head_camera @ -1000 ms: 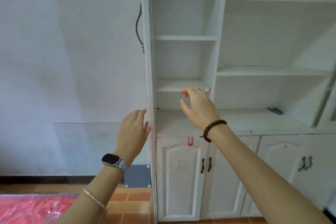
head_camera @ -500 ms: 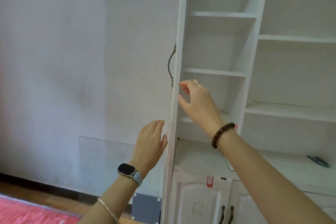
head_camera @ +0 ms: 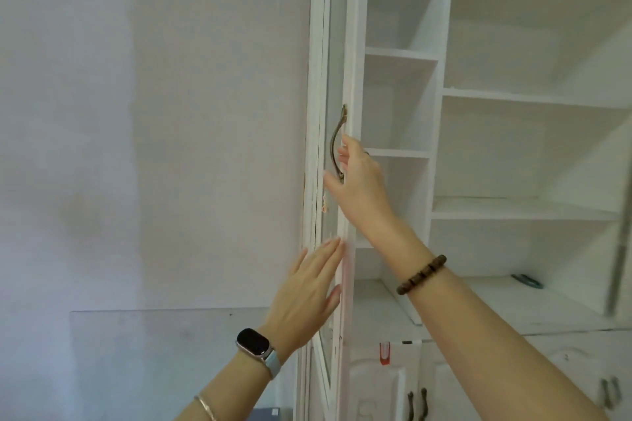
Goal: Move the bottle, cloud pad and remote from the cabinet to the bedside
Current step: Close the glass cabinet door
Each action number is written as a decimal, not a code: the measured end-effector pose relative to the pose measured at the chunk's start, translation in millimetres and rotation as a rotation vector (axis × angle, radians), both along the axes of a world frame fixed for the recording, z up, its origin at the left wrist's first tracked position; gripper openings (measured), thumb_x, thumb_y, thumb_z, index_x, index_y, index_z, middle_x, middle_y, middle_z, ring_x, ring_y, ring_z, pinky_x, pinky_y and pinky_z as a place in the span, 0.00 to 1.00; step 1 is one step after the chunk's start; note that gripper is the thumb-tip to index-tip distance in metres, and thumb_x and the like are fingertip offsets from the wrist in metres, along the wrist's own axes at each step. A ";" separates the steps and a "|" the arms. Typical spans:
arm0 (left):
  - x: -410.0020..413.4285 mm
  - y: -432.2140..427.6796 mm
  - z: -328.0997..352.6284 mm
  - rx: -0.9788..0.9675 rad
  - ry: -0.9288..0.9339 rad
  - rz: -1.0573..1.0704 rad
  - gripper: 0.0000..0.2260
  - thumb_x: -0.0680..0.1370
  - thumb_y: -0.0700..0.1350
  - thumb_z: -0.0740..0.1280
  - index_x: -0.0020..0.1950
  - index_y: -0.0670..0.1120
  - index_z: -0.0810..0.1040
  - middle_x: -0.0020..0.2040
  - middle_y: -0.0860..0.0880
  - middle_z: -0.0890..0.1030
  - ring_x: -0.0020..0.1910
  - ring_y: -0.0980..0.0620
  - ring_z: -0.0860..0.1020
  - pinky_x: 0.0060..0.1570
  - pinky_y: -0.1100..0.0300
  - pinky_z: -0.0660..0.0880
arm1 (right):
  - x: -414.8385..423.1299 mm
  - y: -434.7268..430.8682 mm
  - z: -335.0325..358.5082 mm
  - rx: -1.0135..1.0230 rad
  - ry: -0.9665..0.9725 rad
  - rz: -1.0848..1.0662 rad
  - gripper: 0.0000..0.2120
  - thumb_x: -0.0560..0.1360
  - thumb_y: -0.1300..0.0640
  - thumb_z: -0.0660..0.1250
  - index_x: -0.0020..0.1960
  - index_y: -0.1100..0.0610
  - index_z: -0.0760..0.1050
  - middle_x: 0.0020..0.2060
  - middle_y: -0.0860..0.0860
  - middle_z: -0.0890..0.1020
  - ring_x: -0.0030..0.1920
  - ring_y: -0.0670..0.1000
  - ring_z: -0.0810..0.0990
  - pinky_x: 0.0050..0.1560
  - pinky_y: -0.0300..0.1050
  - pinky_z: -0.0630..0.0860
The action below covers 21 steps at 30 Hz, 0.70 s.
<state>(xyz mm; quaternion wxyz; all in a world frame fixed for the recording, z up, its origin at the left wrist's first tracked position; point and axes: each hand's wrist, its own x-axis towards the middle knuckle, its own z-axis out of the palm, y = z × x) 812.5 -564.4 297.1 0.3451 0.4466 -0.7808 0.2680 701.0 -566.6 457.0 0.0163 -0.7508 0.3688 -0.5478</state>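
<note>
No bottle, cloud pad or remote shows in the head view. The white cabinet has its shelves bare. Its tall glass door stands open, seen edge-on, with a curved metal handle. My right hand is raised at that handle, fingers apart, thumb and forefinger touching it. My left hand lies flat against the door's edge lower down, fingers straight, holding nothing.
A small teal object lies on the cabinet's counter at the right. Below are shut lower doors with dark handles and a red tag. A glass sheet leans on the wall at the left.
My right hand has moved left from the shelf to the door handle. My left hand stays on the door's edge. The view has tilted up and nearer to the cabinet.
</note>
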 end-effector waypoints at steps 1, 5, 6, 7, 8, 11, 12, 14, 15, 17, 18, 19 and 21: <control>0.1 -0.9 -1.1 0.003 -0.009 -0.014 0.28 0.80 0.52 0.55 0.77 0.48 0.48 0.77 0.52 0.53 0.75 0.56 0.53 0.74 0.52 0.54 | 3.7 -0.8 1.6 -0.013 0.013 -0.026 0.28 0.76 0.62 0.65 0.74 0.58 0.59 0.65 0.55 0.73 0.66 0.53 0.72 0.66 0.43 0.69; 0.8 -6.9 -4.1 -0.006 -0.019 0.015 0.30 0.79 0.53 0.57 0.77 0.47 0.50 0.77 0.50 0.54 0.75 0.54 0.53 0.71 0.49 0.61 | 16.5 -9.0 8.0 -0.074 0.035 -0.153 0.25 0.76 0.65 0.65 0.71 0.60 0.63 0.59 0.56 0.77 0.59 0.54 0.77 0.61 0.51 0.76; 1.1 -8.1 -4.3 -0.010 -0.018 0.025 0.30 0.79 0.54 0.57 0.77 0.47 0.51 0.77 0.50 0.55 0.75 0.54 0.54 0.70 0.48 0.63 | 18.8 -10.6 9.5 -0.092 0.025 -0.182 0.23 0.76 0.66 0.64 0.70 0.59 0.65 0.57 0.56 0.79 0.56 0.54 0.78 0.58 0.51 0.77; 1.6 -9.6 -4.5 -0.008 -0.014 0.028 0.30 0.78 0.54 0.57 0.77 0.47 0.51 0.77 0.50 0.55 0.75 0.53 0.54 0.70 0.47 0.63 | 20.5 -11.5 10.9 -0.111 0.016 -0.211 0.20 0.77 0.66 0.63 0.68 0.59 0.67 0.54 0.56 0.80 0.53 0.54 0.80 0.55 0.51 0.79; 1.8 -11.6 -5.0 -0.007 -0.011 0.025 0.30 0.79 0.54 0.57 0.77 0.47 0.51 0.77 0.49 0.55 0.75 0.53 0.54 0.70 0.47 0.63 | 21.5 -12.3 12.3 -0.134 0.013 -0.239 0.18 0.77 0.66 0.63 0.66 0.59 0.68 0.51 0.56 0.81 0.50 0.54 0.81 0.52 0.51 0.80; 1.3 -15.9 -8.6 0.002 -0.009 0.014 0.30 0.79 0.54 0.56 0.77 0.47 0.49 0.77 0.50 0.52 0.76 0.53 0.51 0.71 0.46 0.61 | 20.5 -12.9 14.0 -0.194 0.029 -0.297 0.13 0.78 0.65 0.63 0.62 0.60 0.71 0.47 0.55 0.82 0.45 0.53 0.82 0.47 0.47 0.81; 0.8 -17.5 -9.8 0.005 -0.015 0.010 0.30 0.79 0.54 0.56 0.77 0.47 0.48 0.78 0.50 0.51 0.76 0.53 0.50 0.71 0.46 0.60 | 19.5 -13.8 13.6 -0.209 0.037 -0.309 0.13 0.78 0.65 0.63 0.62 0.60 0.72 0.47 0.55 0.82 0.45 0.53 0.82 0.47 0.46 0.81; -1.7 -20.0 -11.1 0.011 -0.032 0.008 0.30 0.79 0.52 0.56 0.77 0.47 0.46 0.78 0.49 0.50 0.76 0.53 0.49 0.71 0.46 0.60 | 16.7 -16.7 11.1 -0.234 0.047 -0.333 0.12 0.79 0.65 0.62 0.62 0.60 0.72 0.47 0.55 0.82 0.45 0.53 0.81 0.48 0.48 0.81; -3.8 -21.2 -11.3 0.012 -0.039 0.009 0.30 0.79 0.52 0.56 0.77 0.47 0.46 0.78 0.49 0.50 0.76 0.53 0.49 0.71 0.46 0.60 | 14.8 -18.2 9.4 -0.241 0.047 -0.336 0.13 0.79 0.65 0.62 0.63 0.60 0.72 0.48 0.55 0.81 0.46 0.53 0.81 0.48 0.49 0.81; -9.7 -24.8 -11.9 0.012 -0.042 0.000 0.30 0.80 0.52 0.55 0.77 0.46 0.45 0.78 0.48 0.49 0.76 0.52 0.48 0.72 0.45 0.58 | 9.3 -21.3 6.8 -0.253 0.045 -0.332 0.15 0.79 0.65 0.62 0.64 0.59 0.71 0.49 0.55 0.81 0.48 0.54 0.81 0.49 0.50 0.81; -13.2 -26.4 -11.9 0.011 -0.041 -0.010 0.31 0.80 0.52 0.55 0.77 0.46 0.45 0.78 0.49 0.49 0.76 0.52 0.48 0.72 0.45 0.57 | 5.6 -22.4 6.5 -0.257 0.041 -0.329 0.15 0.78 0.65 0.62 0.65 0.59 0.71 0.49 0.55 0.81 0.48 0.54 0.81 0.50 0.49 0.81; -16.5 -27.9 -11.7 0.008 -0.044 -0.018 0.31 0.79 0.52 0.55 0.77 0.46 0.45 0.78 0.49 0.49 0.76 0.52 0.48 0.72 0.45 0.56 | 1.2 -23.6 6.7 -0.257 0.033 -0.329 0.15 0.78 0.65 0.63 0.64 0.59 0.71 0.49 0.55 0.81 0.48 0.54 0.81 0.50 0.49 0.81; -23.5 -31.5 -11.3 -0.004 -0.064 -0.036 0.31 0.80 0.52 0.56 0.77 0.46 0.46 0.78 0.48 0.50 0.76 0.52 0.49 0.72 0.45 0.56 | -9.6 -26.3 7.8 -0.244 0.007 -0.322 0.17 0.77 0.66 0.64 0.65 0.58 0.72 0.49 0.55 0.81 0.49 0.53 0.80 0.52 0.48 0.80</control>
